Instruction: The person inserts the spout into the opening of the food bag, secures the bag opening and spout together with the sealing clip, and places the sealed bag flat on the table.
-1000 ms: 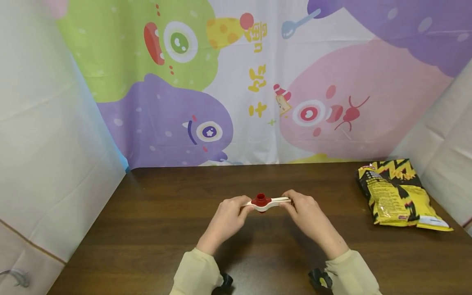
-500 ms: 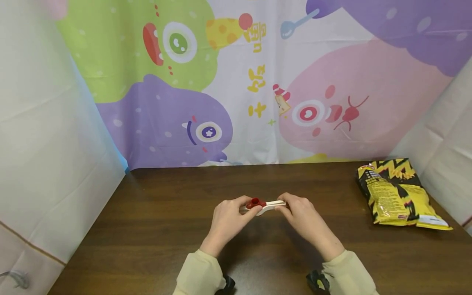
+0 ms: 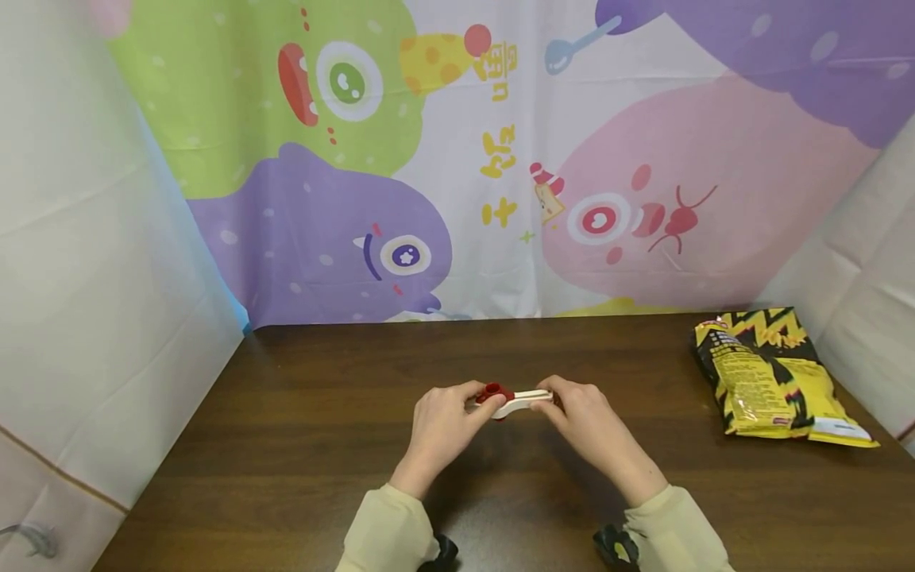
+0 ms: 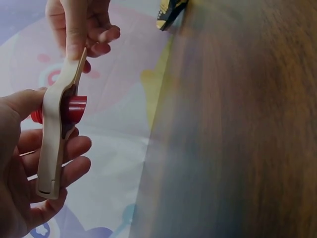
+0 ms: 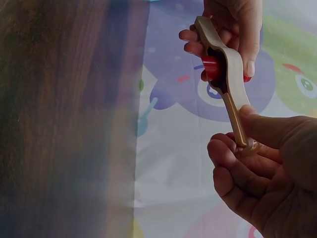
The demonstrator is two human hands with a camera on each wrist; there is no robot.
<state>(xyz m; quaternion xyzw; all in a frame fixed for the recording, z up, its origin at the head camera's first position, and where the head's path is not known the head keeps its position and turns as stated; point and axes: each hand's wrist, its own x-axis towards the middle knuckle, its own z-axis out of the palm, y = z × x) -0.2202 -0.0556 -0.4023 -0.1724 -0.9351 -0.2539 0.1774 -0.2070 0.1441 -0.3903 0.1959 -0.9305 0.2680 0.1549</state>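
A white, hinged bag clip [image 3: 516, 403] with a red round spout [image 3: 493, 390] through its middle is held in the air between both hands in the head view. My left hand [image 3: 442, 427] grips its left part, thumb in front close to the spout. In the left wrist view that thumb lies on the clip [image 4: 52, 114] beside the red part, with fingers curled behind. My right hand [image 3: 592, 423] pinches the other end. The right wrist view shows the right thumb on the clip [image 5: 237, 82] near its narrow end, where the two arms lie close together.
A yellow and black snack bag [image 3: 761, 385] lies at the back right of the dark wooden table [image 3: 307, 445]. Behind the table hangs a cartoon-printed curtain [image 3: 500, 262]. White fabric walls [image 3: 93, 222] stand on both sides.
The clip and both hands have shifted slightly left. My left fingers have slid along the clip and now sit right by the red spout. The snack bag has not moved.
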